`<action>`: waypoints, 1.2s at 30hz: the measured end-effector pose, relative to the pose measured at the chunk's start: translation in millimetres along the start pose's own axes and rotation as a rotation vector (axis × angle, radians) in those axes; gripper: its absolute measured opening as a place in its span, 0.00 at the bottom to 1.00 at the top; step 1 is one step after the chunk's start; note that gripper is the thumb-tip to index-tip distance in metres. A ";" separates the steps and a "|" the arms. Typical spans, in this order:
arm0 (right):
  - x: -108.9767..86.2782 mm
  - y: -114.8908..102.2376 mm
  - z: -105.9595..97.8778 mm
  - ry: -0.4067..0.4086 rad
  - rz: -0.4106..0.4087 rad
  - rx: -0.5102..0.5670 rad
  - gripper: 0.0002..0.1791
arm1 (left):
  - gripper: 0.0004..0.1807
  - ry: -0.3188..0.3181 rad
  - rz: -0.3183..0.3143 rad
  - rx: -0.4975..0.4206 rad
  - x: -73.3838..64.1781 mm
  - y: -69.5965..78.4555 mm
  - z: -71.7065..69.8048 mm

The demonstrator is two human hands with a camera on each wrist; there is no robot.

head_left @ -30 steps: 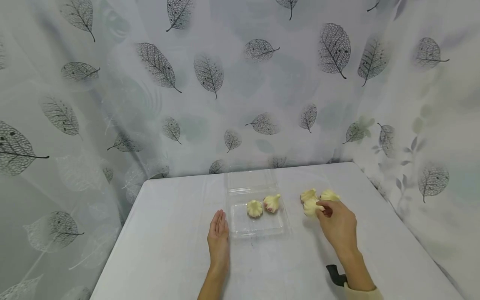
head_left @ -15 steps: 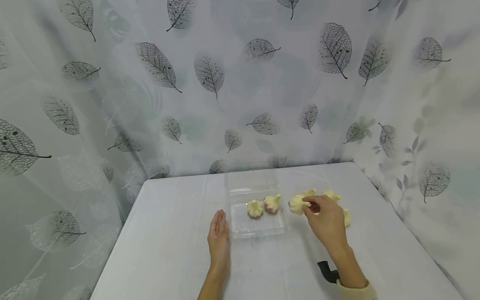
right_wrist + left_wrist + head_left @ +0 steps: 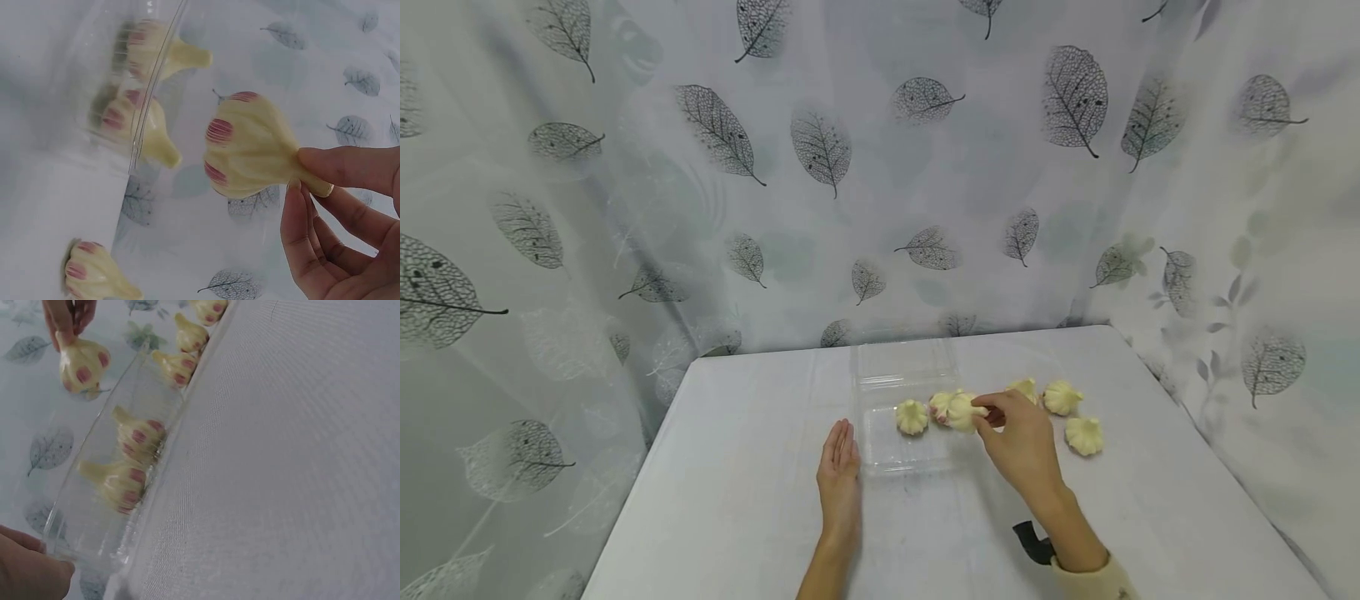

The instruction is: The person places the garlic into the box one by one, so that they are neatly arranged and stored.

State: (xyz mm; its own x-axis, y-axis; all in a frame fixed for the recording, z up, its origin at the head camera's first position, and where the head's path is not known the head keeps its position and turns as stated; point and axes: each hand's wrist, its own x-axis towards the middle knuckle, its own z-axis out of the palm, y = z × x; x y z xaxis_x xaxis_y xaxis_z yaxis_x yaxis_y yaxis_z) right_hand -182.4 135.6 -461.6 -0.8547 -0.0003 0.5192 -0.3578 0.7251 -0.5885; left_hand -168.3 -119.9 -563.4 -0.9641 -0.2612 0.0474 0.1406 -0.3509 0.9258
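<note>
My right hand (image 3: 1021, 446) pinches a garlic bulb (image 3: 250, 147) by its stem, between thumb and fingers. In the head view that pale yellow bulb appears over the right part of a clear plastic box (image 3: 880, 460). The right wrist view shows pink patches on its round end. Inside the box sit two more bulbs, a left one (image 3: 912, 417) and a right one (image 3: 940, 405), the latter partly hidden by the held bulb. My left hand (image 3: 839, 487) lies along the box's left side, fingers straight, its thumb by the box edge in the left wrist view.
Right of the box, on the white table (image 3: 737, 467), lie three loose bulbs: one (image 3: 1022, 388) partly behind my right hand, another (image 3: 1062, 397) farther right, and a nearer one (image 3: 1084, 436). The box's lid (image 3: 904, 360) lies folded back. Leaf-print curtains (image 3: 820, 208) surround the table.
My right hand has carried the garlic bulb leftward from the loose bulbs to above the box, uncovering the nearer loose bulb. My left hand stays beside the box.
</note>
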 end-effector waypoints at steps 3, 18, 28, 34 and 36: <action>0.1 -3.6 3.9 -0.018 0.003 0.003 0.13 | 0.33 0.006 -0.004 -0.009 0.0 0.0 0.3; -0.8 -9.5 23.8 -0.049 -0.013 0.008 0.13 | 0.34 0.004 -0.011 -0.012 -1.0 0.1 0.1; -1.2 -17.0 34.2 -0.121 0.015 0.030 0.11 | 0.33 0.008 -0.002 -0.017 0.2 1.2 0.7; -0.5 -21.4 40.8 -0.155 0.019 0.023 0.10 | 0.32 0.015 -0.005 -0.007 0.7 1.5 -0.4; -0.6 -22.1 43.3 -0.164 0.013 0.018 0.10 | 0.32 0.013 -0.004 -0.012 0.8 1.7 -0.5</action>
State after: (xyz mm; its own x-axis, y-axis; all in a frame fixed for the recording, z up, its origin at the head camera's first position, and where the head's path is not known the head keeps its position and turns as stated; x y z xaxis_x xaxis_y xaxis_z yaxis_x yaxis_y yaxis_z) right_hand -190.2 89.8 -475.7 -0.9086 -0.1046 0.4043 -0.3519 0.7130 -0.6065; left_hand -168.7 -121.2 -562.0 -0.9618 -0.2709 0.0385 0.1390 -0.3626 0.9215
